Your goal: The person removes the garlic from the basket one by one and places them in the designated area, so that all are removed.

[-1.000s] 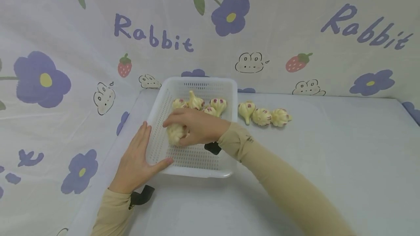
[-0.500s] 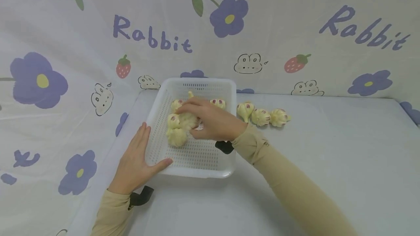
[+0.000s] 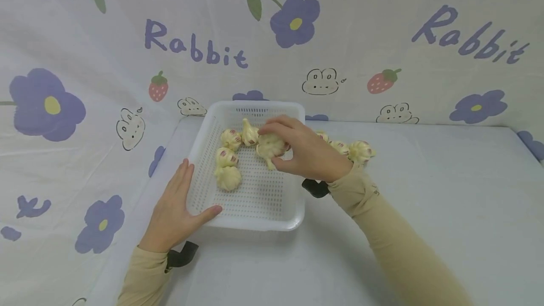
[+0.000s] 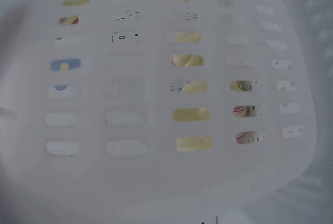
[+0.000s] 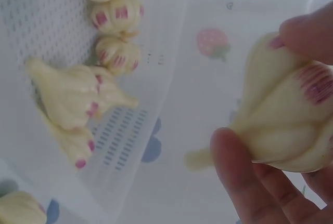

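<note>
My right hand (image 3: 312, 150) holds a pale garlic bulb (image 3: 271, 145) with purple marks, over the right part of a white slotted basket (image 3: 246, 223). In the right wrist view, thumb and fingertips grip this garlic bulb (image 5: 286, 112), its stem pointing to the lower left. My left hand (image 3: 172, 209) rests on the basket's near left corner, fingers straight along the outer left side and thumb over the near rim. Several garlic bulbs (image 3: 228, 178) line the basket's left and far sides. Through the slots of the basket wall (image 4: 125, 182) in the left wrist view, bits of yellow show.
Outside the basket on its right, a row of garlic bulbs (image 3: 361, 151) lies on the white table (image 3: 416, 192), partly hidden by my right hand. A printed curtain (image 3: 361, 22) hangs along the far and left sides.
My right hand has moved right across the basket with a garlic bulb, uncovering bulbs on the left. My left hand and the basket stay where they were.
</note>
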The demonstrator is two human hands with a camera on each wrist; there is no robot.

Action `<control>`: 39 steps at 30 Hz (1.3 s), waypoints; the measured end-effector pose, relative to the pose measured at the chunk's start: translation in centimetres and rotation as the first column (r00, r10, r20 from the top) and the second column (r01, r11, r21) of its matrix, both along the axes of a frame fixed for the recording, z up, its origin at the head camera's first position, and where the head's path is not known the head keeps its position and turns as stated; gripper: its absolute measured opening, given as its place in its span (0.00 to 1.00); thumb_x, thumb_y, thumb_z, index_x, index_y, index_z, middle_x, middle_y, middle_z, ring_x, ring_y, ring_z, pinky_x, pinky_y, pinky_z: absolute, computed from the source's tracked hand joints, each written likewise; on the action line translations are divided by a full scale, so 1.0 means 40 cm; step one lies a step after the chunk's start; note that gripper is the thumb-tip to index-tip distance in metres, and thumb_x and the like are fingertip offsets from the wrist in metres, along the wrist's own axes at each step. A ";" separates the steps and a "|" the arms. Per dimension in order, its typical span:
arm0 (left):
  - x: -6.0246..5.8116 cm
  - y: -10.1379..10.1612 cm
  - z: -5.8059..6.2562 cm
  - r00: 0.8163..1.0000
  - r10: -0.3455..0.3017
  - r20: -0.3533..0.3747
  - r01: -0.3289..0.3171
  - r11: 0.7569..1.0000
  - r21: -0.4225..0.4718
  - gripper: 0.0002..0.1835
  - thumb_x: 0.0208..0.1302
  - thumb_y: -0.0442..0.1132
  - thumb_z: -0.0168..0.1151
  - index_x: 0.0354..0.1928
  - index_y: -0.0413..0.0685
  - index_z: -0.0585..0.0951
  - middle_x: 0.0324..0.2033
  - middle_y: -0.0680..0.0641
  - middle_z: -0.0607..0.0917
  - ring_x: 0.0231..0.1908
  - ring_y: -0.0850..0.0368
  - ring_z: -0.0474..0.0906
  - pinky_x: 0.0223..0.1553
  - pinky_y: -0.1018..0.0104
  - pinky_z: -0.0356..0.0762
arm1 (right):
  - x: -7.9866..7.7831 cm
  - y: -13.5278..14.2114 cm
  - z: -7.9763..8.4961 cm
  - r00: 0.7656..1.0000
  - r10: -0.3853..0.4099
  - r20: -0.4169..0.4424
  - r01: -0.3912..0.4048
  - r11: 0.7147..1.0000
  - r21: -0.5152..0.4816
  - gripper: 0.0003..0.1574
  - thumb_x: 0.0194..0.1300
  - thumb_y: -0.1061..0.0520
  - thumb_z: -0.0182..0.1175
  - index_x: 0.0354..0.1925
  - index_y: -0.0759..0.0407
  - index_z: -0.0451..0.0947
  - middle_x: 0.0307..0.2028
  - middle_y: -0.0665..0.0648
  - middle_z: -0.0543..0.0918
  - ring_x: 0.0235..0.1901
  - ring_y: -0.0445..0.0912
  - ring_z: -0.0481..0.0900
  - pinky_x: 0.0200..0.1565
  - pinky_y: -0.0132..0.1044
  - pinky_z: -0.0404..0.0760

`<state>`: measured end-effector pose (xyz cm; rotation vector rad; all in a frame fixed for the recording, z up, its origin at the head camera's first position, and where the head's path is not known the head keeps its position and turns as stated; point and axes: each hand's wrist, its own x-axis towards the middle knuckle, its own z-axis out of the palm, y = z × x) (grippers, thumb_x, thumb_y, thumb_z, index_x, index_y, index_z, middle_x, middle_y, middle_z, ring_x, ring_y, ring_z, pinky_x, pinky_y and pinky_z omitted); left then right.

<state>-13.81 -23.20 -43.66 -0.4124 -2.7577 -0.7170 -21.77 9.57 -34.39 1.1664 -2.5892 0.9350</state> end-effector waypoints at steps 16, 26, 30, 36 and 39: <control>0.001 -0.003 0.000 1.000 -0.003 -0.010 0.003 1.000 -0.007 0.63 0.54 0.63 0.76 0.81 0.36 0.56 0.81 0.36 0.55 0.80 0.36 0.54 0.74 0.33 0.60 | 0.006 0.141 -0.020 0.994 -0.100 -0.038 0.094 0.987 -0.134 0.31 0.62 0.65 0.70 0.64 0.61 0.78 0.64 0.58 0.78 0.52 0.49 0.81 0.48 0.43 0.84; -0.001 -0.001 0.002 1.000 -0.003 0.009 0.003 1.000 -0.001 0.62 0.56 0.64 0.74 0.81 0.36 0.55 0.81 0.36 0.55 0.80 0.36 0.53 0.74 0.33 0.59 | 0.008 0.241 -0.055 0.978 -0.205 -0.041 0.197 0.968 -0.153 0.27 0.67 0.66 0.67 0.63 0.60 0.77 0.63 0.58 0.79 0.53 0.51 0.81 0.47 0.46 0.84; 0.000 0.000 0.003 1.000 -0.001 0.015 0.001 1.000 0.002 0.62 0.56 0.64 0.74 0.81 0.36 0.55 0.82 0.36 0.55 0.80 0.36 0.53 0.75 0.33 0.59 | 0.011 0.275 -0.065 0.967 -0.250 -0.044 0.242 0.959 -0.149 0.26 0.67 0.67 0.67 0.63 0.61 0.78 0.62 0.58 0.79 0.52 0.50 0.81 0.47 0.42 0.82; 0.001 0.001 0.004 1.000 -0.002 0.010 0.002 1.000 0.008 0.62 0.56 0.64 0.74 0.81 0.36 0.56 0.81 0.36 0.55 0.80 0.36 0.53 0.75 0.33 0.59 | 0.014 0.322 -0.082 0.949 -0.312 -0.036 0.306 0.944 -0.125 0.27 0.66 0.67 0.68 0.62 0.59 0.79 0.62 0.58 0.80 0.47 0.47 0.79 0.44 0.35 0.79; 0.002 0.002 0.004 1.000 -0.004 0.008 0.003 1.000 0.013 0.62 0.55 0.63 0.75 0.81 0.36 0.56 0.81 0.36 0.55 0.80 0.36 0.53 0.74 0.33 0.59 | 0.014 0.345 -0.092 0.941 -0.335 -0.042 0.328 0.937 -0.117 0.27 0.65 0.66 0.69 0.62 0.59 0.79 0.61 0.59 0.80 0.47 0.47 0.79 0.42 0.32 0.78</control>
